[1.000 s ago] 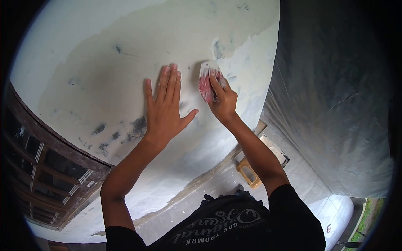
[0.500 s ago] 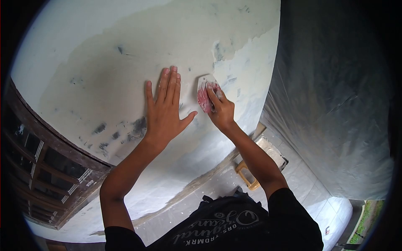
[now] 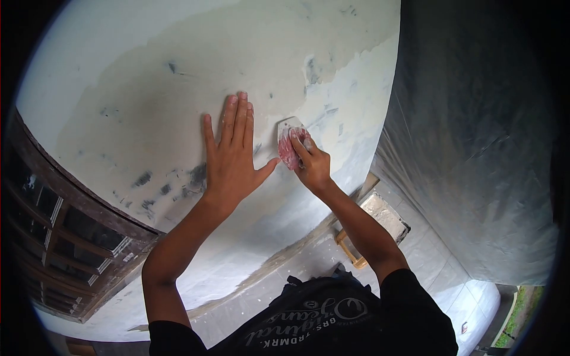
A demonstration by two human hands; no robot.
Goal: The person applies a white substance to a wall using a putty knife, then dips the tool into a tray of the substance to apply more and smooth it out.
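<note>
My left hand (image 3: 231, 160) lies flat against the wall (image 3: 172, 107), fingers up and thumb spread to the right. To its right, my right hand (image 3: 314, 165) is wrapped round the grip of a hand sander (image 3: 285, 147), red and smeared with white. The sander has a pale, iron-shaped base with its narrow end upward, and it rests on the wall. Its underside is hidden. Around both hands the plaster is patchy, with a damp-looking beige area, whiter parts and dark scuffs (image 3: 193, 177).
A brown framed window (image 3: 77, 237) stands at the left. Translucent plastic sheeting (image 3: 469, 148) hangs at the right. Below are a yellowish stool (image 3: 350, 249), a plaster-smeared pale board or tray (image 3: 383, 213) and a tiled floor (image 3: 415, 228).
My right hand has slid the hand sander a little down the wall. My left hand stays flat, in nearly the same place.
</note>
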